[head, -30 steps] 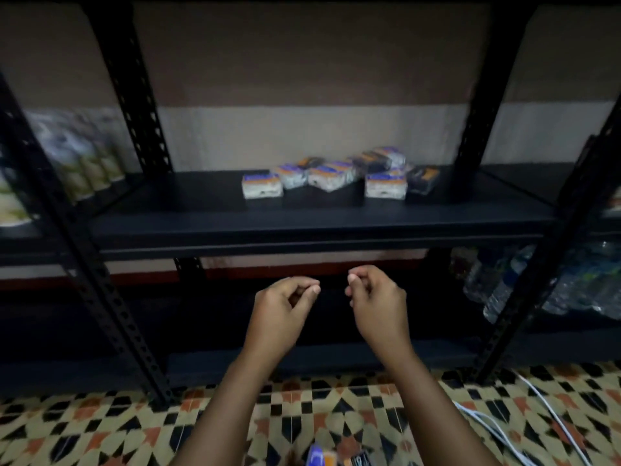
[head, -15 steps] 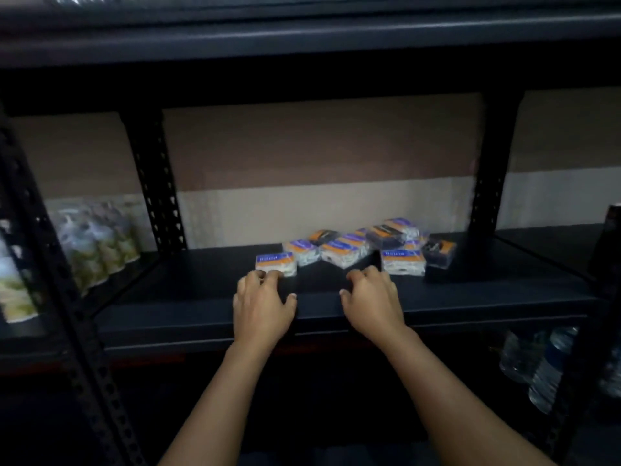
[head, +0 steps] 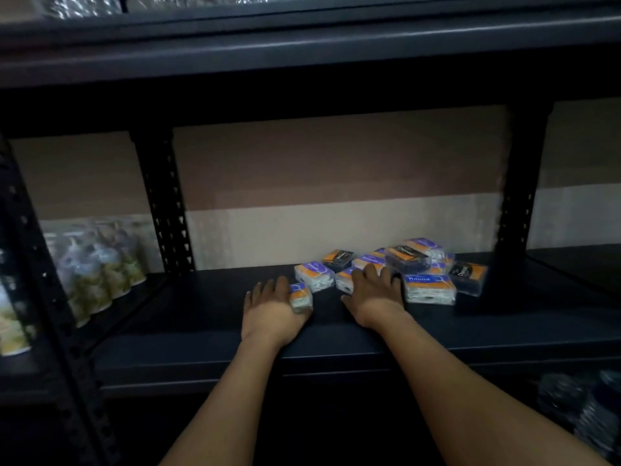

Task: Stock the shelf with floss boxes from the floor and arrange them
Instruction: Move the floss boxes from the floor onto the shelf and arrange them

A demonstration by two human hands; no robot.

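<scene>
While the left hand (head: 273,306) lies palm-down on the dark shelf (head: 208,317) with one small floss box (head: 300,296) held between thumb and fingers, the right hand (head: 374,292) rests flat, fingers spread, on a box at the near edge of the loose heap of floss boxes (head: 403,267) — apart, side by side. Best to square each box against its neighbour — slide, don't lift. Open shelf lies leftward; the right upright (head: 517,210) and front lip hem the heap.

floss box (head: 346,280): mostly hidden under right hand (head: 374,295) | bottles (head: 584,412): blurred, cut off at right edge
</scene>
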